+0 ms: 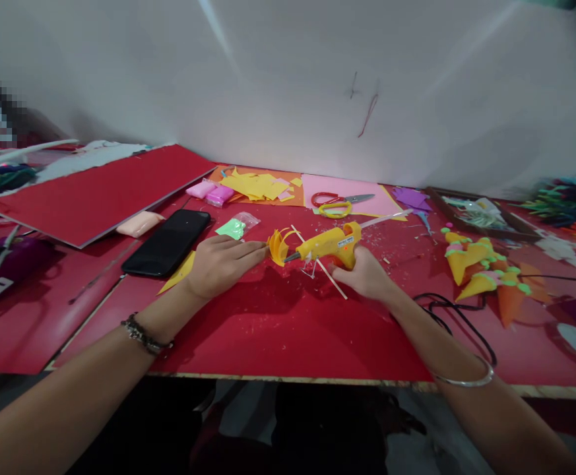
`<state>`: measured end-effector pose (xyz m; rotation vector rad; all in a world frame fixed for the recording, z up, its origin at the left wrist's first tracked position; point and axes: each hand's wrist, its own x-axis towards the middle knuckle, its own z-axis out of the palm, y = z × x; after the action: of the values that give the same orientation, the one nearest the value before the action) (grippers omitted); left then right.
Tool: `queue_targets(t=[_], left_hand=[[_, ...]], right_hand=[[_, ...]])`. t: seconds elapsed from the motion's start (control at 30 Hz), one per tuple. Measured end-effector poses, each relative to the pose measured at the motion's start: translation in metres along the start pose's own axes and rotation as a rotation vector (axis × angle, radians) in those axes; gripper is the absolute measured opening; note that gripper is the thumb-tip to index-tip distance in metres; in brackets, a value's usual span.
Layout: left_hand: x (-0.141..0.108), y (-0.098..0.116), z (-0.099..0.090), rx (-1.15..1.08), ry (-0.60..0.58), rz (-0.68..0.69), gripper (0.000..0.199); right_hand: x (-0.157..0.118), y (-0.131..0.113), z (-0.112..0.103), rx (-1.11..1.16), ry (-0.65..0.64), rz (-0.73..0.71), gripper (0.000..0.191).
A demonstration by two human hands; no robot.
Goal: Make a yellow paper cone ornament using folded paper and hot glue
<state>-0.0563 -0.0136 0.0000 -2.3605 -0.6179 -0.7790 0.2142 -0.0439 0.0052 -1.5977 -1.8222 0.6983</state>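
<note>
In the head view, the person's left hand (228,264) is stretching its fingers nearly straight and seemingly pinching a bright yellow, curled paper piece with petal-like strips (278,247) at their tips; the thumb is not showing, so the exact grip is uncertain. The paper piece is hovering above the middle of the red-topped bench (268,336), between its front and back edges, probably because both hands are meeting comfortably there.

The right hand (367,272) is gripping the handle of a yellow plastic glue gun with a grey nozzle (324,243). The nozzle is pointing at the paper piece's lower right side, presumably so glue can land exactly there; whether they are touching, I cannot tell. A thin, pale, straight stick (336,284) is crossing the glue gun at a slant, and what is supporting it is unclear.

Toward the bench's back edge, metal scissors with red and yellow handles (336,205) are lying by a pale pink paper sheet (340,185), likely parked within reach. Toward the right edge, yellow and orange cones with green trim (485,264) are clustering, perhaps keeping away from the hot nozzle. A black cord (470,323) is looping toward the front edge.
</note>
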Motion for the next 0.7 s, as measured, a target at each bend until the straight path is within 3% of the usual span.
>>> queue_targets(t=[0.7], left_hand=[[-0.0001,0.0002,-0.0001,-0.004,-0.003,0.001,0.017]], right_hand=[[-0.0005,0.0005,0.0020,-0.002,0.021,0.000,0.014]])
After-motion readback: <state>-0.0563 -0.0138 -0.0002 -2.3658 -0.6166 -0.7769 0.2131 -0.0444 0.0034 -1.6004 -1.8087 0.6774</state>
